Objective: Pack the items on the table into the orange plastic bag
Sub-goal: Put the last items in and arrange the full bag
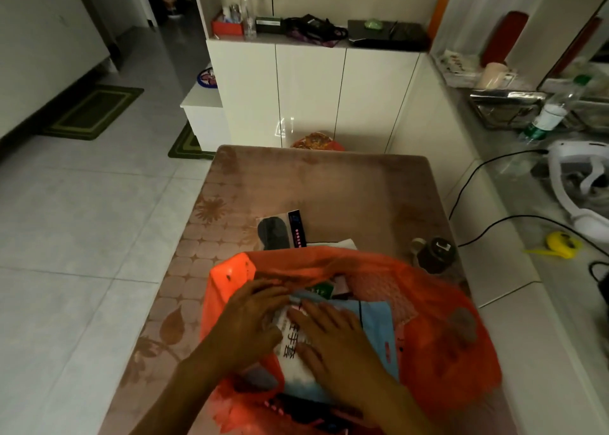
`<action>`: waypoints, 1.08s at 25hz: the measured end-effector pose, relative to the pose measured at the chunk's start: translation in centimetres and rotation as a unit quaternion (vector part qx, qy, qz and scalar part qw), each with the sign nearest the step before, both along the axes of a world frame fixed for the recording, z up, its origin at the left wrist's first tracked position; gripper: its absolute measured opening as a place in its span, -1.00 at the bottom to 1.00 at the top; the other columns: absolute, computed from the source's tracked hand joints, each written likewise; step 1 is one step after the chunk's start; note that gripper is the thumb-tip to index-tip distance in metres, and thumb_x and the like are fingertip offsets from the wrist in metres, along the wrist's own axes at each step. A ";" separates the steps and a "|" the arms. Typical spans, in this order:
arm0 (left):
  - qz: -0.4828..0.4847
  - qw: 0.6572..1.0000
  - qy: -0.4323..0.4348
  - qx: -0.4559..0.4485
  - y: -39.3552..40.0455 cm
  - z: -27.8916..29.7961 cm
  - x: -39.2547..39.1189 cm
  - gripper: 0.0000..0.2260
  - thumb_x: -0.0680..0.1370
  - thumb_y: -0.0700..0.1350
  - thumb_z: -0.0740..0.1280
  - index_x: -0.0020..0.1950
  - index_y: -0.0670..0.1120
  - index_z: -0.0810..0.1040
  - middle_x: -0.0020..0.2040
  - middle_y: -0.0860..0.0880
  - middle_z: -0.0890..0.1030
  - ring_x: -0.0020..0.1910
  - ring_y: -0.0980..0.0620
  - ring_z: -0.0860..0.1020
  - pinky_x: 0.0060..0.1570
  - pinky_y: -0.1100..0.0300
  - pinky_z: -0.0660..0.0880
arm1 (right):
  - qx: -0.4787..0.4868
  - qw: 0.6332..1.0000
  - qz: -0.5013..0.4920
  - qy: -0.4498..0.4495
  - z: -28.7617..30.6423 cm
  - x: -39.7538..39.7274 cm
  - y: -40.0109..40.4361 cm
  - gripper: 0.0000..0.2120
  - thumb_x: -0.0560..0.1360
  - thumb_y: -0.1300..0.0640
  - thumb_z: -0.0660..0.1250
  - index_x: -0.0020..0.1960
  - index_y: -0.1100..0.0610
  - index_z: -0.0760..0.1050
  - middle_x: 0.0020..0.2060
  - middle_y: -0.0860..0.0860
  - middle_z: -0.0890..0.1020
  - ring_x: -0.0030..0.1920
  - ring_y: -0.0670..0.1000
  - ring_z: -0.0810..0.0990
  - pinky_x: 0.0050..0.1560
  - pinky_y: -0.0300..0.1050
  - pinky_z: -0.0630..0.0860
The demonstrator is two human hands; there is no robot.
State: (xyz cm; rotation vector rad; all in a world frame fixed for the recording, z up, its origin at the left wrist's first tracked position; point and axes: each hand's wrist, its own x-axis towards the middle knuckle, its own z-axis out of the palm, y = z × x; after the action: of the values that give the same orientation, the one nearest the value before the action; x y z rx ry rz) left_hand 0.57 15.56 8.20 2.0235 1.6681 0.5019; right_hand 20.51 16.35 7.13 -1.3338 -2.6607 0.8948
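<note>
The orange plastic bag (438, 329) lies open on the near part of the table (329, 184). Inside it rests a blue-and-white packet with black characters (375, 322). My left hand (250, 319) and my right hand (333, 339) both press flat on this packet inside the bag, fingers spread. A green-labelled item (319, 291) shows deeper in the bag. Beyond the bag's far rim lies a clear packet with a dark sock-like item (280, 230). A small dark jar (436, 253) stands at the bag's right.
White cabinets (313, 85) stand behind the table with bottles and clutter on top. A counter on the right holds a white device (583, 184), black cables, a yellow tape measure (560, 243) and a water bottle (553, 111). Tiled floor lies on the left.
</note>
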 end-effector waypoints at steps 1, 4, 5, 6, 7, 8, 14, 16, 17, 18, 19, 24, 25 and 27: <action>0.016 1.000 0.001 0.013 0.3 -0.3 0.1 -0.52 0.33 0.00 0.31 0.25 -0.03 0.58 0.30 0.02 0.54 0.30 0.17 0.28 0.31 0.23 0.23 | -0.016 0.997 -0.016 0.070 1.0 0.6 0.8 -0.61 0.60 -0.09 0.10 0.40 -0.10 0.36 0.39 -0.06 0.46 0.35 -0.08 0.41 0.41 -0.14 0.22; 0.025 0.999 0.024 0.003 0.8 -0.5 -0.2 -0.48 0.38 -0.03 0.43 0.34 0.05 0.48 0.38 0.13 0.38 0.31 0.18 0.22 0.36 0.13 0.27 | -0.003 0.945 -0.195 0.263 3.5 2.2 6.8 -0.88 0.58 0.09 0.27 -0.01 0.04 0.58 -0.19 -0.09 0.65 -0.25 -0.17 0.59 -0.26 -0.36 0.49; 0.022 0.999 0.024 -0.004 0.8 -0.7 -0.3 -0.47 0.37 -0.01 0.45 0.34 0.09 0.47 0.41 0.16 0.29 0.34 0.18 0.20 0.36 0.12 0.28 | 0.027 0.932 -0.254 0.258 3.3 2.7 9.9 -0.91 0.58 0.12 0.27 -0.03 0.04 0.56 -0.22 -0.11 0.62 -0.26 -0.18 0.58 -0.28 -0.36 0.49; 0.023 0.999 0.022 -0.014 0.9 -0.8 -0.5 -0.45 0.36 0.01 0.46 0.35 0.12 0.46 0.45 0.17 0.20 0.37 0.17 0.19 0.37 0.12 0.28 | 0.039 0.926 -0.297 0.228 2.6 3.0 13.1 -0.92 0.58 0.14 0.27 -0.03 0.03 0.54 -0.20 -0.12 0.60 -0.22 -0.18 0.57 -0.24 -0.33 0.50; 0.026 0.999 0.020 -0.032 0.9 -0.8 -0.4 -0.42 0.34 0.07 0.44 0.36 0.16 0.42 0.48 0.17 0.11 0.40 0.17 0.15 0.38 0.11 0.26 | 0.031 0.926 -0.332 0.176 0.9 3.4 16.2 -0.94 0.57 0.14 0.27 -0.01 0.03 0.51 -0.15 -0.10 0.60 -0.16 -0.15 0.57 -0.19 -0.25 0.50; 0.031 0.998 0.026 -0.055 0.8 -0.6 -0.3 -0.39 0.33 0.16 0.38 0.38 0.22 0.37 0.51 0.19 0.01 0.42 0.17 0.11 0.40 0.09 0.23 | -0.004 0.926 -0.362 0.107 -1.2 3.8 18.7 -0.91 0.57 0.13 0.27 0.05 0.05 0.50 -0.06 -0.04 0.60 -0.10 -0.07 0.55 -0.15 -0.17 0.45; 0.044 0.989 0.048 -0.132 1.2 -1.1 -0.2 -0.40 0.41 0.16 0.36 0.41 0.30 0.25 0.45 0.37 -0.11 0.40 0.22 -0.02 0.45 0.06 0.06 | -0.207 0.892 -0.395 -0.071 -17.7 5.9 20.9 -0.68 0.54 -0.05 0.23 0.21 0.11 0.46 0.18 0.15 0.55 0.12 0.16 0.54 0.15 0.04 0.47; 0.036 0.988 0.052 -0.144 1.4 -1.1 -0.4 -0.37 0.36 0.23 0.29 0.42 0.32 0.21 0.44 0.39 -0.11 0.40 0.23 -0.01 0.45 0.09 0.05 | -0.185 0.896 -0.398 -0.069 -17.2 6.1 20.6 -0.76 0.54 0.02 0.27 0.09 0.14 0.53 0.01 0.13 0.60 -0.01 0.12 0.58 0.03 0.00 0.51; 0.030 0.987 0.051 -0.152 1.4 -1.1 -0.5 -0.36 0.33 0.27 0.24 0.41 0.33 0.19 0.42 0.40 -0.12 0.39 0.24 0.01 0.44 0.12 0.05 | -0.181 0.904 -0.380 -0.071 -16.2 6.1 20.5 -0.80 0.54 0.03 0.27 0.02 0.15 0.54 -0.07 0.12 0.61 -0.09 0.09 0.58 -0.04 -0.03 0.52; 0.026 0.987 0.051 -0.151 1.5 -1.1 -0.5 -0.35 0.29 0.30 0.19 0.40 0.34 0.17 0.40 0.41 -0.12 0.37 0.25 0.03 0.42 0.17 0.05 | -0.179 0.916 -0.353 -0.060 -15.3 6.2 20.4 -0.81 0.55 0.03 0.28 -0.01 0.14 0.54 -0.12 0.10 0.61 -0.13 0.06 0.58 -0.08 -0.06 0.54; 0.024 0.988 0.050 -0.147 1.5 -1.0 -0.5 -0.34 0.28 0.31 0.16 0.39 0.35 0.16 0.39 0.42 -0.12 0.35 0.26 0.04 0.39 0.20 0.06 | -0.174 0.929 -0.326 -0.027 -14.5 6.2 20.2 -0.83 0.53 0.02 0.31 -0.01 0.13 0.54 -0.13 0.08 0.62 -0.15 0.04 0.59 -0.13 -0.10 0.55; 0.035 0.993 0.095 -0.057 1.2 -0.3 -0.8 -0.45 0.31 0.13 0.33 0.32 0.22 0.44 0.40 0.18 0.36 0.24 0.02 0.36 0.21 -0.08 0.42 | -0.119 0.905 -0.357 0.196 -7.9 6.8 19.2 -0.75 0.52 0.15 0.35 0.18 0.12 0.48 0.03 0.08 0.62 -0.07 0.02 0.63 -0.23 -0.11 0.58; 0.028 0.989 0.142 -0.034 1.4 -0.3 -0.9 -0.45 0.27 0.07 0.43 0.27 0.17 0.51 0.36 0.07 0.48 0.21 -0.08 0.45 0.12 -0.20 0.47 | -0.089 0.889 -0.373 0.250 -5.9 7.3 19.2 -0.78 0.52 0.19 0.35 0.16 0.12 0.49 0.02 0.07 0.62 -0.04 0.04 0.64 -0.21 -0.06 0.63; 0.039 0.975 0.219 -0.006 1.6 -0.2 -0.9 -0.39 0.19 -0.03 0.56 0.23 0.04 0.56 0.27 -0.07 0.58 0.22 -0.24 0.51 0.05 -0.34 0.45 | -0.047 0.848 -0.390 0.357 -0.3 8.3 18.5 -0.83 0.50 0.26 0.36 0.02 0.04 0.52 -0.04 0.02 0.65 -0.04 0.05 0.66 -0.16 0.01 0.66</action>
State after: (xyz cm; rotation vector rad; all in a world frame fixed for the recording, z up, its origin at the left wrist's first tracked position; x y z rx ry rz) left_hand -0.37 17.21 7.95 2.1782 1.9988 0.0643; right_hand 28.82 34.90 6.81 -1.4988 -1.3549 1.0847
